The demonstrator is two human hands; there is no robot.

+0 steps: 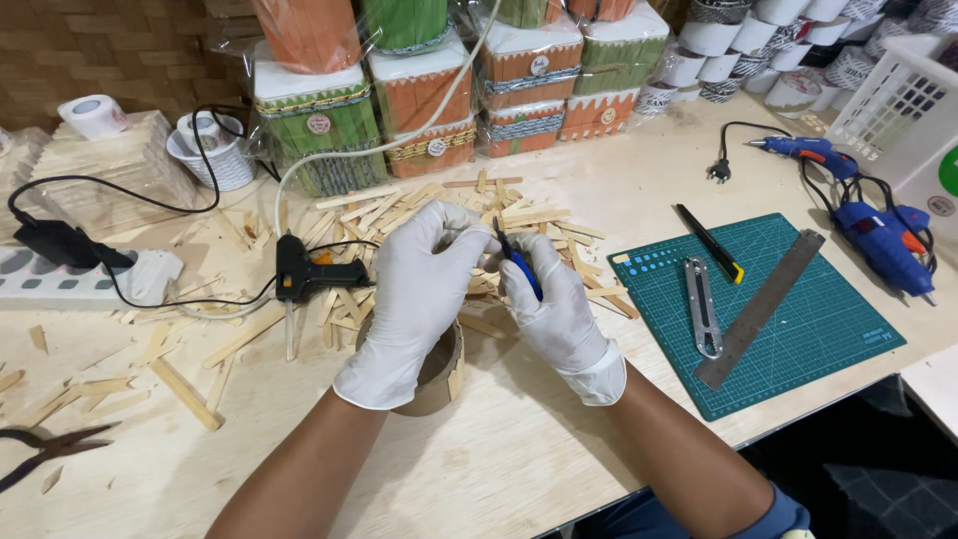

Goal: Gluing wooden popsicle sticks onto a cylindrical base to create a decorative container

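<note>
1. Low in the frame: two bare forearms rising from the bottom edge, both hands in white gloves, over a pale wooden table point(479, 469).
2. Lower left edge: dark pliers point(45, 449) lying flat, among scattered wood offcuts.
3. Centre: left hand point(414, 299) curled over a brown cardboard ring point(439, 374), fingertips pinched near the top; whether anything sits between them cannot be told.
4. Just right of it: right hand point(559, 309) clenched around a blue-handled tool point(521, 268), tip pointing up toward the left hand's fingers.
5. Ring resting on the table beneath the left palm, partly hidden, with a wood strip against its right wall.
6. Behind the hands: heap of flat wooden sticks point(399, 215).
7. Left of centre: black glue gun point(304, 274) lying among the sticks, cord trailing to a white power strip point(60, 284).
8. Right side: green cutting mat point(798, 319) bearing a steel ruler point(763, 304), a metal cutter point(702, 309) and a black-and-yellow knife point(711, 243).
9. Far right: two blue glue guns point(878, 235).
10. Along the top: stacked orange and green stick-covered boxes point(439, 110), wrapped in clear film.
</note>
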